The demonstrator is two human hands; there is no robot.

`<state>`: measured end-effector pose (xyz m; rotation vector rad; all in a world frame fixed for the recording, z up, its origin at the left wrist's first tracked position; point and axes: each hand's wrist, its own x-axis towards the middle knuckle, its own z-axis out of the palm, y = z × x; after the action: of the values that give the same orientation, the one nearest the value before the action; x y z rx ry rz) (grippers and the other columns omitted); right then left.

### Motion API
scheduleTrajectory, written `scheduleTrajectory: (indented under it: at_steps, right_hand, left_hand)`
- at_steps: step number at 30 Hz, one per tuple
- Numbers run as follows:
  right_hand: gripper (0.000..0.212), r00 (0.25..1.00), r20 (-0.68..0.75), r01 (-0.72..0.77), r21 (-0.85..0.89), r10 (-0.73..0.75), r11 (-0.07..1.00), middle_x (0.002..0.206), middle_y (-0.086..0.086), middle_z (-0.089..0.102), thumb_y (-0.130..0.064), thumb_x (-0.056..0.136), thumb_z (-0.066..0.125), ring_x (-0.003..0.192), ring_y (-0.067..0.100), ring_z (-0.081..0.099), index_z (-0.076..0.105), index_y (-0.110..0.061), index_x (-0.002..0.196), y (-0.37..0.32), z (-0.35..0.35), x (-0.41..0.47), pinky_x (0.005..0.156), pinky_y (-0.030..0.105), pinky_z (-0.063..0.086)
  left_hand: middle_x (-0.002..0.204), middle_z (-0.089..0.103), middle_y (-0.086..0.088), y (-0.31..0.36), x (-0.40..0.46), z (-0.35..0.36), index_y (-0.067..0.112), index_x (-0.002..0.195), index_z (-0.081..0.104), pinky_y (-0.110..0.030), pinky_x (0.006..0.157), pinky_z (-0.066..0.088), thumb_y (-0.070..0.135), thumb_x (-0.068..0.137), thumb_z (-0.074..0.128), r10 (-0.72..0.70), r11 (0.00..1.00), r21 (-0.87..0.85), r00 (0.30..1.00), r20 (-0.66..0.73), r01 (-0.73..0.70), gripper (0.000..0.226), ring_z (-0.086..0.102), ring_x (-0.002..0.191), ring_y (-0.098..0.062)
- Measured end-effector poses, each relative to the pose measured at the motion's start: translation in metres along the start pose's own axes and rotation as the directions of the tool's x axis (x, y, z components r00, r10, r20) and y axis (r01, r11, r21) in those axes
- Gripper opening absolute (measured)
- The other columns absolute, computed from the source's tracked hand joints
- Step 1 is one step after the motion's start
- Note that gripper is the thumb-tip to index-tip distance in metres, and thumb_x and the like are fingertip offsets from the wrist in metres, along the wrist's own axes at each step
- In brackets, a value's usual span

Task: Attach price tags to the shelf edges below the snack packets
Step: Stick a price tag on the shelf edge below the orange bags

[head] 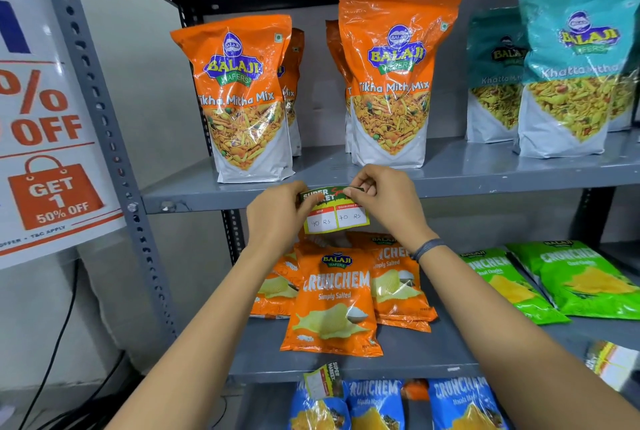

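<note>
A yellow and green price tag [337, 216] with two handwritten white boxes hangs against the front edge of the upper grey shelf [194, 202], below the orange Tikha Mitha Mix packets [247, 97]. My left hand [277, 215] pinches the tag's top left corner. My right hand [384, 199] pinches its top right corner at the shelf edge. A second tag [323, 383] sticks out tilted from the edge of the lower shelf [398, 370]. At the right, partly cut off, more tags [611, 365] lie on that lower shelf.
Orange Crunchem packets [332, 301] and green packets [581, 277] lie on the lower shelf. Teal Khatta Mitha packets [571, 66] stand at the upper right. Blue packets [377, 405] sit below. A perforated grey upright [104, 124] and a discount poster [41, 138] are at the left.
</note>
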<state>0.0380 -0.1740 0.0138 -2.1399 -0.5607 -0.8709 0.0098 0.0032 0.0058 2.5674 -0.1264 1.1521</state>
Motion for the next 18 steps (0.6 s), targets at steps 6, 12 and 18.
scheduleTrajectory:
  at_steps: [6, 12, 18]
  right_hand:
    - [0.014, 0.997, -0.073, -0.021, -0.028, 0.019, 0.999, 0.072, 0.005, 0.066, -0.026, 0.078, 0.074, 0.067, 0.016, 0.056, 0.066, -0.015, 0.077, 0.0, 0.005, 0.002, 0.064, 0.04, 0.055]
    - [0.015, 0.994, -0.11, -0.007, -0.074, -0.001, 0.997, 0.067, -0.005, 0.053, -0.026, 0.078, 0.073, 0.065, 0.014, 0.051, 0.063, -0.016, 0.075, 0.002, 0.009, 0.002, 0.06, 0.034, 0.049]
    - [0.014, 0.994, -0.107, 0.02, -0.06, -0.026, 0.998, 0.071, -0.003, 0.051, -0.025, 0.079, 0.072, 0.069, 0.015, 0.05, 0.062, -0.015, 0.078, 0.001, 0.005, -0.002, 0.064, 0.038, 0.051]
  left_hand:
    - [0.072, 0.069, -0.003, 0.009, 0.005, 0.006, 0.024, 0.072, 0.056, -0.023, 0.047, 0.027, 0.06, 0.081, 0.055, -0.072, 0.995, 0.069, 0.995, -0.069, 0.077, 0.038, 0.064, 0.073, -0.026]
    - [0.071, 0.069, -0.002, 0.018, 0.011, 0.01, 0.022, 0.067, 0.052, -0.021, 0.045, 0.02, 0.073, 0.071, 0.057, -0.187, 0.978, 0.075, 0.976, -0.115, 0.196, 0.051, 0.064, 0.072, -0.025]
    - [0.09, 0.066, -0.005, 0.03, 0.008, 0.009, 0.018, 0.087, 0.059, -0.037, 0.063, 0.038, 0.047, 0.075, 0.071, -0.033, 0.978, 0.193, 0.975, -0.218, 0.076, 0.034, 0.06, 0.087, -0.029]
